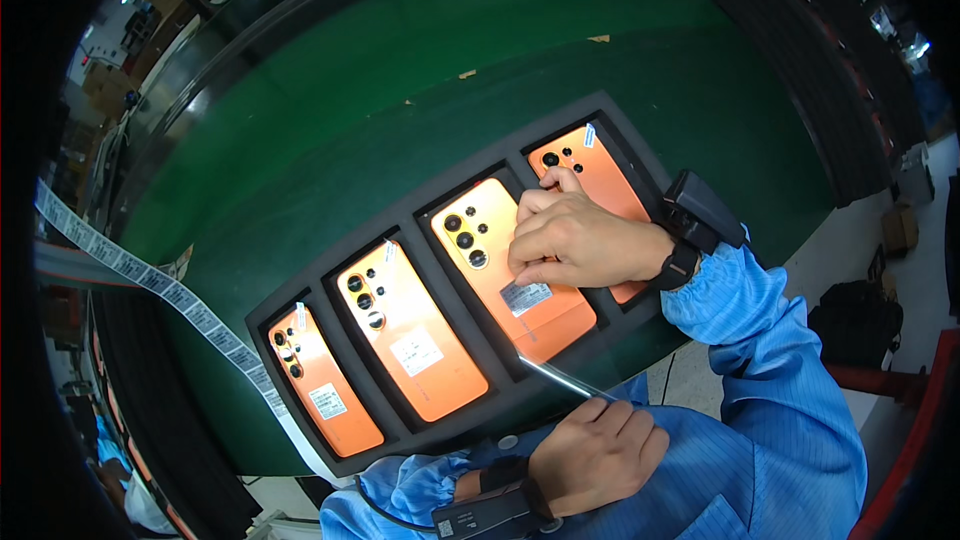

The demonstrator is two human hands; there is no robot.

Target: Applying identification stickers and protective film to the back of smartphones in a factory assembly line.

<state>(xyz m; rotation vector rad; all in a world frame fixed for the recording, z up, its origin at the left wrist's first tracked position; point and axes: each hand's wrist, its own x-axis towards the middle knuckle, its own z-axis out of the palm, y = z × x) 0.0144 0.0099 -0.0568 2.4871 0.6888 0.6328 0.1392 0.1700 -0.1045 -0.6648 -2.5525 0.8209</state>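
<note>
Four-slot black foam tray (508, 365) holds orange phones lying back side up. Over the third phone from the left (555, 338), my right hand (575, 240) has its fingers curled and pressed together. Its thumb meets the upper edge of a silver label (526, 298) on that phone; whatever is between the fingertips is hidden. Low in front of the tray, my left hand (600, 455) is closed round a slim shiny metal tool (565, 380), whose tip reaches the tray beside this phone. The rightmost phone (597, 180) is partly covered by my right hand.
The leftmost phone (345, 420) and its neighbour (440, 380) carry white labels. A long strip of printed labels (180, 295) runs along the left to the tray. The green work surface (350, 150) spreads behind. Dark stacked trays (800, 70) stand at the far right.
</note>
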